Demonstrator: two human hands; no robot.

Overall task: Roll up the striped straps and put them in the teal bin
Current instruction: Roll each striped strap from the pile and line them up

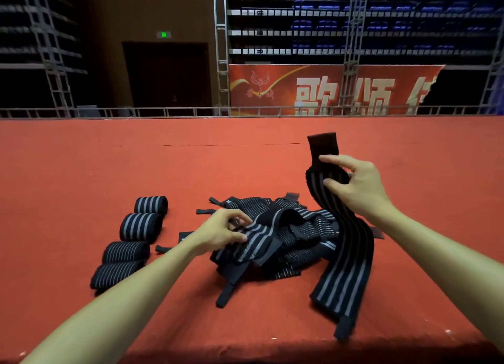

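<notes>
A tangled pile of black straps with grey stripes [294,233] lies on the red cloth in front of me. My right hand [357,183] pinches one long striped strap [346,257] near its black top end and holds it up; its lower end trails down to the cloth at the front right. My left hand [221,233] grips a strap at the left side of the pile. Several rolled-up striped straps [139,226] lie in a row to the left. No teal bin is in view.
The red cloth surface [109,159] stretches far ahead to a metal rail [163,111]. Its front edge runs just below the hanging strap's end. Beyond the rail stand scaffolding, a red banner [327,91] and blue seats.
</notes>
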